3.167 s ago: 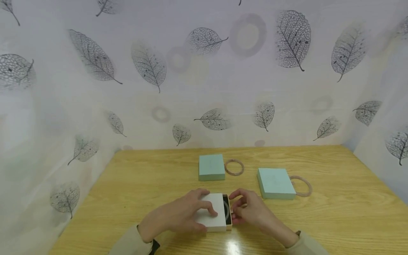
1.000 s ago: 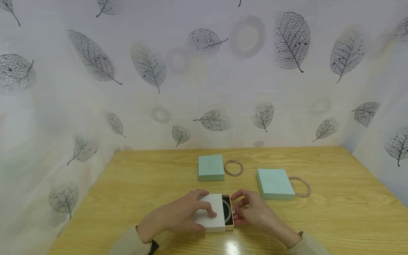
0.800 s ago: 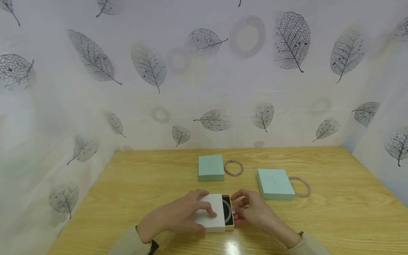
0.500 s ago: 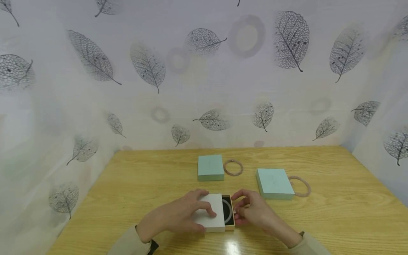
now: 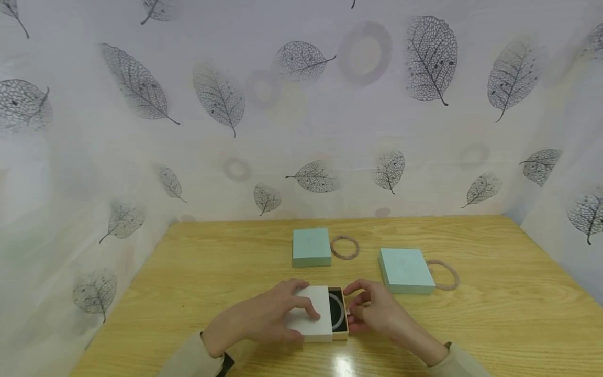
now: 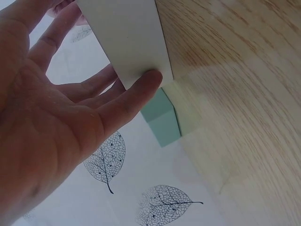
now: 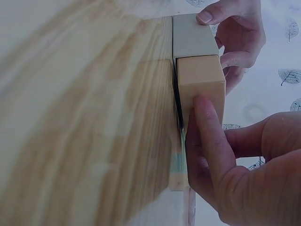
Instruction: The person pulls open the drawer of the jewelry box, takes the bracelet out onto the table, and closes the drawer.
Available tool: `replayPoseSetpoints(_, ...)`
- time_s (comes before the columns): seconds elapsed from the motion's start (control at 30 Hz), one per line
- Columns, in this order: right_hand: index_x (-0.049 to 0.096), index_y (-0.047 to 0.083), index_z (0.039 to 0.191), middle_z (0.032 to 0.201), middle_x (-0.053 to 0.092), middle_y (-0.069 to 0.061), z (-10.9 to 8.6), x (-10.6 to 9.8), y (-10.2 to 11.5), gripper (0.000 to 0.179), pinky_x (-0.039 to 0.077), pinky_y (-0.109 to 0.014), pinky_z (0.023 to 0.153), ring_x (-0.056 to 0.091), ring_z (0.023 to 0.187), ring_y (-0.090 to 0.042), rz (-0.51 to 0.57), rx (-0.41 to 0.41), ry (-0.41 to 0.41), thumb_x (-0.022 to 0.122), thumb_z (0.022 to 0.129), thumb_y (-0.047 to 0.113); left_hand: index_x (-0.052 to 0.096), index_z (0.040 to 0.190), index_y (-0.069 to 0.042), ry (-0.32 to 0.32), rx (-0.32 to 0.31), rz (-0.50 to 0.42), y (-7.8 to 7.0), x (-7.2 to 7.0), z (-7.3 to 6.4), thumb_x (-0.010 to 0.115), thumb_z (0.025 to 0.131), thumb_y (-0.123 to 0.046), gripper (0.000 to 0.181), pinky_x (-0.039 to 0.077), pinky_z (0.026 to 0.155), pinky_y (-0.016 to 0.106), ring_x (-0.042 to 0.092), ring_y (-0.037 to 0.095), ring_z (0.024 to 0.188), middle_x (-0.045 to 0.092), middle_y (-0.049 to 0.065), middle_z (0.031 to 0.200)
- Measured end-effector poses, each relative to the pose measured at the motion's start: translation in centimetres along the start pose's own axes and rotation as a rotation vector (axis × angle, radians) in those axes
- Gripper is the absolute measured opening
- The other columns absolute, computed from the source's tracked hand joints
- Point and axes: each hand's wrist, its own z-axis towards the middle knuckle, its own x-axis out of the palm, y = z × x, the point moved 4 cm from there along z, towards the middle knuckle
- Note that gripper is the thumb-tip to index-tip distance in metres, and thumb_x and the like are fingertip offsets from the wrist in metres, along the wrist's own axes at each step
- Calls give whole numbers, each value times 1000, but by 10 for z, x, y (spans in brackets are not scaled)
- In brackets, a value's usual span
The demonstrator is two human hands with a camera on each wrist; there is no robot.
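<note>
A white sliding box sleeve (image 5: 321, 298) lies on the table, its tan inner tray (image 5: 340, 336) partly out to the right. Inside the tray's black lining is a pale bangle (image 5: 342, 311), its left part hidden under the sleeve. My left hand (image 5: 264, 317) grips the sleeve from the left; in the left wrist view its thumb presses the sleeve's side (image 6: 131, 42). At the tray's outer end my right hand (image 5: 379, 314) pinches with curled fingers. The right wrist view shows a finger of that hand (image 7: 235, 174) against the end face of the tan tray (image 7: 200, 70).
Behind the hands stands a mint-green box (image 5: 311, 247) with a pinkish bangle (image 5: 345, 257) beside it. Further right is a second mint-green box (image 5: 407, 270), touching or close to another bangle (image 5: 453, 285). A leaf-patterned wall covering (image 5: 330, 131) encloses the wooden table (image 5: 212, 262).
The tray has slid slightly further right out of the sleeve, showing more of the bangle. My right hand has shifted right with it; my left hand stays in place.
</note>
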Motion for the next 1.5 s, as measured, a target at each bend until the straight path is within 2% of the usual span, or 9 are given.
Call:
replayPoseSetpoints(0.33,55,-7,126,94,62,-16,-1,-2,-3,33,64,-39,69,69,75,-21,4,-19,-4,53,94,-16,66,118,-43,23,-19,-29,1,0,0,81,88,-34,35,47,112,49,44,30,141,37,12,161)
replayPoseSetpoints(0.7,54,-8,126,94,62,-16,-2,-4,-4,33,64,-40,70,70,76,-21,-1,-27,-6,54,94,-16,70,116,-41,-36,-27,-4,-2,2,-2,83,86,-31,35,46,113,54,40,35,144,39,14,159)
replayPoseSetpoints(1.07,54,-9,126,94,62,-16,-3,-5,-4,33,64,-39,69,70,76,-21,7,-39,8,54,94,-16,70,117,-41,-43,-23,35,-7,0,-2,84,85,-31,36,46,112,56,41,38,143,42,16,156)
replayPoseSetpoints(1.5,53,-9,126,94,61,-17,-3,-7,-4,33,65,-39,70,70,76,-22,15,-48,9,54,94,-16,71,118,-41,-47,-29,35,-7,-1,-1,84,85,-32,37,47,111,57,42,38,142,42,16,156)
